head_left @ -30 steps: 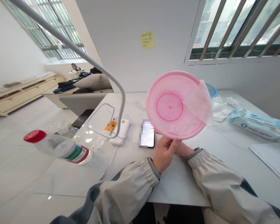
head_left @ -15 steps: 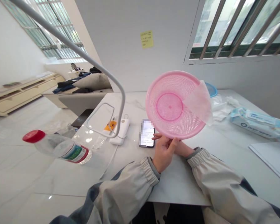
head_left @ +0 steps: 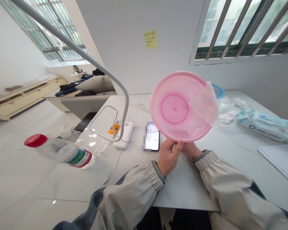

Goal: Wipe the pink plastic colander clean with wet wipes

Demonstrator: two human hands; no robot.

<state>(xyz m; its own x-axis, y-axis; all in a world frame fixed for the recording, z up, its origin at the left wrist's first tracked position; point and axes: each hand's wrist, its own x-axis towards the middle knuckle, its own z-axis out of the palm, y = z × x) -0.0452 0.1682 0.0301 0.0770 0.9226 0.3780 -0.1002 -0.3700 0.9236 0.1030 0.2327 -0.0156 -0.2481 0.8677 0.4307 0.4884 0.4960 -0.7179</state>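
A round pink plastic mesh basket (head_left: 174, 108) is held up on its side above the table, its inside towards me. My left hand (head_left: 169, 157) grips its lower rim, thumb in front. Behind that rim, my right hand (head_left: 191, 150) shows only its back and wrist; the basket and my left hand hide its fingers. A thin white wipe (head_left: 205, 103) clings to the basket's right inner wall and hangs over the rim. Left of the basket, a phone (head_left: 155, 140) with a lit screen lies on the table, close to my left hand.
A red-capped plastic bottle (head_left: 79, 156) stands at the left, near a white power bank (head_left: 124, 137) with a cable. A bent white lamp-like arm (head_left: 124, 95) reaches over that side. At the right are a wipes pack (head_left: 266, 126), crumpled tissues, papers (head_left: 278, 159) and a blue basket (head_left: 218, 91).
The right-hand fingers that reached out towards the phone have withdrawn behind the basket. The text on the phone screen has changed. The basket and my left hand stay nearly in place.
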